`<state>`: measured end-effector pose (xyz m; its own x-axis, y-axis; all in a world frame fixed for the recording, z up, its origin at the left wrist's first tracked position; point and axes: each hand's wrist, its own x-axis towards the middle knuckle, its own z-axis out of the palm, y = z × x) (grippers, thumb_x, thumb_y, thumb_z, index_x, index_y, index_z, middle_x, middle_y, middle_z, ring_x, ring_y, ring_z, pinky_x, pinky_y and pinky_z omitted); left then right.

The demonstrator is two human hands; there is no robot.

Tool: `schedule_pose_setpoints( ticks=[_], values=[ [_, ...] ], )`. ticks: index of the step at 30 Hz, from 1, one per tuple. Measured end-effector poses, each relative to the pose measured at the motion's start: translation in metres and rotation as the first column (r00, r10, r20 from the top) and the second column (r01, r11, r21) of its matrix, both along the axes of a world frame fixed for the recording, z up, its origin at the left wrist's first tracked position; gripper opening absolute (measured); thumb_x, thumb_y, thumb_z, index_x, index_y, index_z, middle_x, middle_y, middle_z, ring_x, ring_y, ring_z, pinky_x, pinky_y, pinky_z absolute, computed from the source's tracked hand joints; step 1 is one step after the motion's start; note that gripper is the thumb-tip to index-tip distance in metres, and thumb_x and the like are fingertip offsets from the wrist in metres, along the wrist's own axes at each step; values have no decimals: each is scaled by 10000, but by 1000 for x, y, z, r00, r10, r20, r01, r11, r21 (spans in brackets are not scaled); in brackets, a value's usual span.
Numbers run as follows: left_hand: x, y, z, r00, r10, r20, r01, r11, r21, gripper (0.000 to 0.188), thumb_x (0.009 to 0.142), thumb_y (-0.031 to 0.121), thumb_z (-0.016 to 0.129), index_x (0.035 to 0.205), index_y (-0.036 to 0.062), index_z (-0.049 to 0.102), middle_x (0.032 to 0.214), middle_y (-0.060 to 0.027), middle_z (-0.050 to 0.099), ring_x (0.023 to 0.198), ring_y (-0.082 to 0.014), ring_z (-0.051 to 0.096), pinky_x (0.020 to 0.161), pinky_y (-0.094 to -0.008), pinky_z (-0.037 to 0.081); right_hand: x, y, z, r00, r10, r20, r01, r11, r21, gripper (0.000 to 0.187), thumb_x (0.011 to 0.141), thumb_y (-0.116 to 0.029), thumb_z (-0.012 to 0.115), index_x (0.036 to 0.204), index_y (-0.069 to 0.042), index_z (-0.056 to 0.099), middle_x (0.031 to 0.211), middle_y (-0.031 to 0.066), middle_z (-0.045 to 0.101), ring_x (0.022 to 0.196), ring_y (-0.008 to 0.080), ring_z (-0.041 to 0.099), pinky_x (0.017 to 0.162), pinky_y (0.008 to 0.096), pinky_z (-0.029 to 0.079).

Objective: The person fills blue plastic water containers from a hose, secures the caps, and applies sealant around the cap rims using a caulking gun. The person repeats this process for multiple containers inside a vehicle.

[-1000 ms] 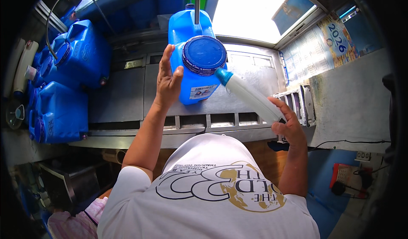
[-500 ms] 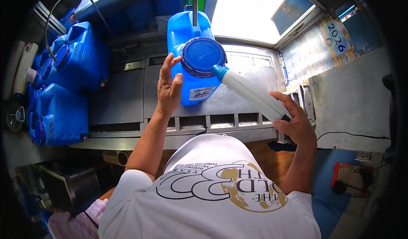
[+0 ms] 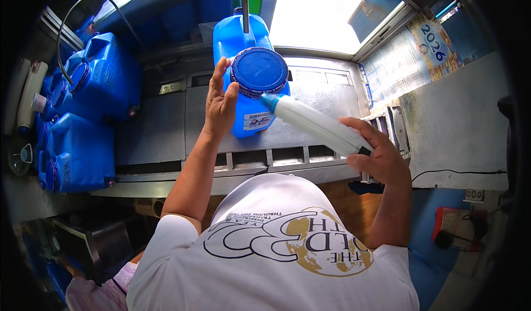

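A blue plastic water jug (image 3: 225,40) stands on the metal counter in front of me. Its large round blue lid (image 3: 260,68) faces me, with a printed band round the rim. My left hand (image 3: 222,102) is at the jug's left side beside the lid, fingers stretched and thumb apart, grasping nothing. In my right hand (image 3: 383,153) is a long white tool (image 3: 318,124) with a teal nozzle. That nozzle points at the lower edge of the lid; whether it touches the band I cannot tell. A label (image 3: 257,121) shows on the jug below the lid.
Several more blue jugs (image 3: 113,70) stand at the left, under a curved metal pipe (image 3: 77,6). Another metal pipe (image 3: 245,6) comes down over the jug before me. A slotted metal rail (image 3: 260,167) edges the counter. At lower left is another person's pink sleeve (image 3: 97,294).
My right hand has brought the tool's nozzle left and slightly down along the lid's lower rim. My left hand stays beside the jug. The other person's arm has shifted at lower left.
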<state>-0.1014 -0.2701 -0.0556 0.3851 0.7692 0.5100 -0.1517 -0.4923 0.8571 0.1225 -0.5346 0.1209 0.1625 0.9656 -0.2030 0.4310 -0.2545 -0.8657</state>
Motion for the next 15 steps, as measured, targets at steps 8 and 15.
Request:
schedule_pose_setpoints(
  ticks=[8, 15],
  values=[
    [7, 1, -2, 996, -80, 32, 82, 994, -74, 624, 1011, 292, 479, 1563, 88, 271, 1541, -226, 347, 1461, -327, 312, 1194, -436, 245, 15, -16, -43, 987, -106, -125, 113, 992, 52, 666, 765, -100, 630, 1420, -87, 509, 1028, 17, 600, 733, 47, 508, 635, 209, 448],
    [6, 7, 0, 991, -113, 66, 123, 975, -183, 647, 1025, 364, 471, 1572, 108, 240, 1528, -215, 370, 1413, -296, 393, 1160, -420, 325, 22, -26, -71, 923, -214, -319, 187, 976, -115, 664, 824, -152, 671, 1450, -67, 463, 1142, 68, 599, 979, 117, 548, 892, 284, 461]
  ],
)
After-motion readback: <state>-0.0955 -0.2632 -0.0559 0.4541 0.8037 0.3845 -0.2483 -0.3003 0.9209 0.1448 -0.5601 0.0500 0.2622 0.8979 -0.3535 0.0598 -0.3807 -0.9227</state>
